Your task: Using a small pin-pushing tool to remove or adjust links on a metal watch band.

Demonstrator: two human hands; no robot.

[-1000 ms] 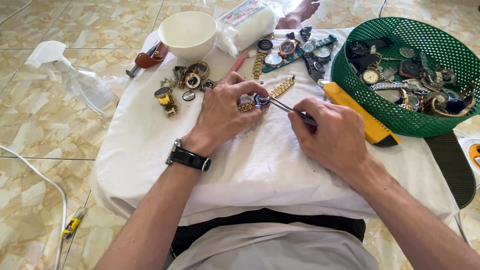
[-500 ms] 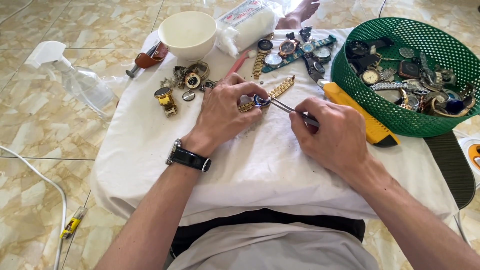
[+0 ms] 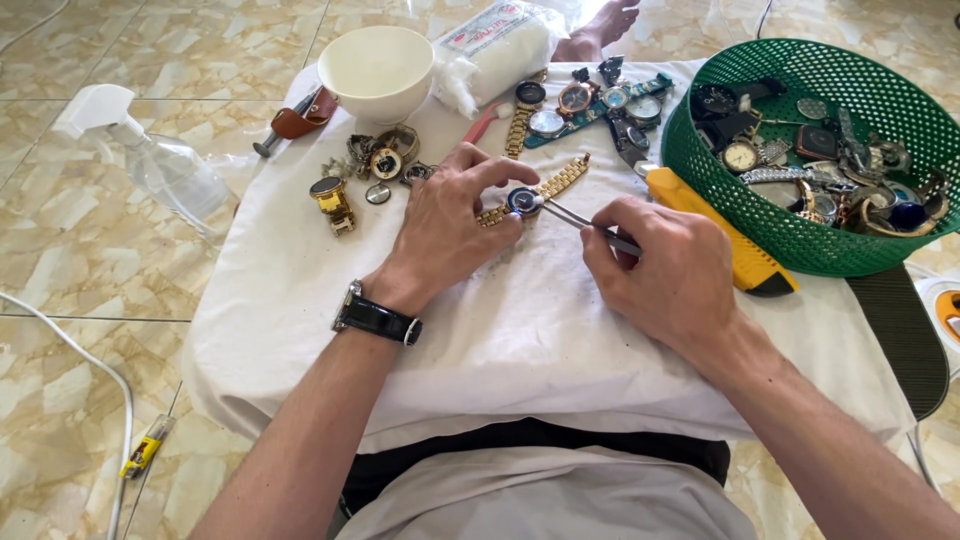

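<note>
Pinching a gold-banded wristwatch with a blue dial (image 3: 524, 200) against the white cloth-covered table (image 3: 520, 330), the left hand (image 3: 448, 225) keeps its grip narrow, thumb and forefinger closed on the watch case just above the middle of the frame. The right hand (image 3: 665, 270) holds thin metal tweezers (image 3: 580, 220) in a tight grip, their tips touching the dial's right edge. The watch's gold band runs up and right toward a yellow utility knife (image 3: 715, 225), which lies just beside the right hand and against the green round plastic basket (image 3: 740, 215) of watch parts at the upper right. Above the left hand sit a cluster of small watch cases (image 3: 385, 165) and a white bowl (image 3: 377, 70); a clear spray bottle (image 3: 160, 165) stands on the tiled floor past the table's left edge. Bare cloth lies open below both hands, down to the table's near edge.
</note>
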